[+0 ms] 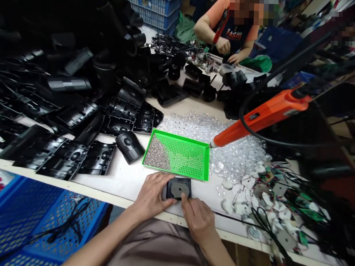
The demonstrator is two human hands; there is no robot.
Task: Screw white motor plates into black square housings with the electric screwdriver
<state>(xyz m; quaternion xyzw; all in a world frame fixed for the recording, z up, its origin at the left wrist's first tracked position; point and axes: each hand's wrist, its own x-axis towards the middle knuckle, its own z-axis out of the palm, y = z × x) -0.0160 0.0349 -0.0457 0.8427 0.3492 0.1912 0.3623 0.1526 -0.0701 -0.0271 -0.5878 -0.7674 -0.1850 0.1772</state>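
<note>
"What's that person got at the worktop [120, 189]?"

"A small black plate [172, 182] with a grey disc [179, 190] set into it. It's lying flat close to the near edge, right between the two hands."

"Have they actually got hold of it?"

"Looks that way. The left hand [152, 196] has its fingers [165, 189] closed against the plate's left side. The right hand [198, 221] is curled, with its fingertips [183, 199] down on the near part of the disc."

"And that green tray [180, 138] just beyond?"

"Full of tiny silver screws [156, 157], heaped in its left end. An orange electric screwdriver [262, 118] hangs to the right, its tip just at the tray's far right corner, and neither hand is on it."

"What's all the rest?"

"Clear plastic domes [235, 158] heaped on the right, black housings [70, 117] piled on the left, and a blue crate [46, 221] below the near edge. Across the far end, a co-worker [224, 45] is holding a red screwdriver [221, 26]."
</note>
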